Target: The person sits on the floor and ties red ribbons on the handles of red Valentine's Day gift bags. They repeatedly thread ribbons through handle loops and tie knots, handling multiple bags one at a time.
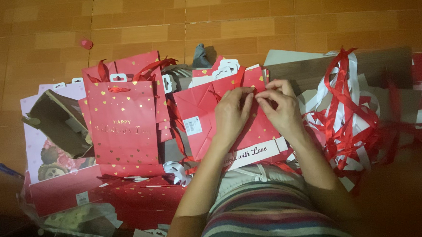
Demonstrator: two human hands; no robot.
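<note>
Red paper gift bag [240, 117], flat-folded and lying on the person's lap, its white lettered band toward the body and its top edge away. Left hand [231, 113] and right hand [281, 106] meet at that top edge, fingertips pinched together on the bag's rim where a red ribbon handle seems to be threaded; the ribbon itself is too small to tell clearly. The bag is judged light, thin and easily creased, with a smooth surface: best held at the stiffer folded rim or the corners, not mid-panel. Left of the bag stands an upright red bag with gold hearts [121, 123], backed by a stack of similar ones; further left, a pale bag with a bear picture [54, 160]. Right of the bag lies a loose tangle of red and white ribbons [348, 111], soft and prone to snagging. Everything rests on an orange tiled floor [263, 14]
</note>
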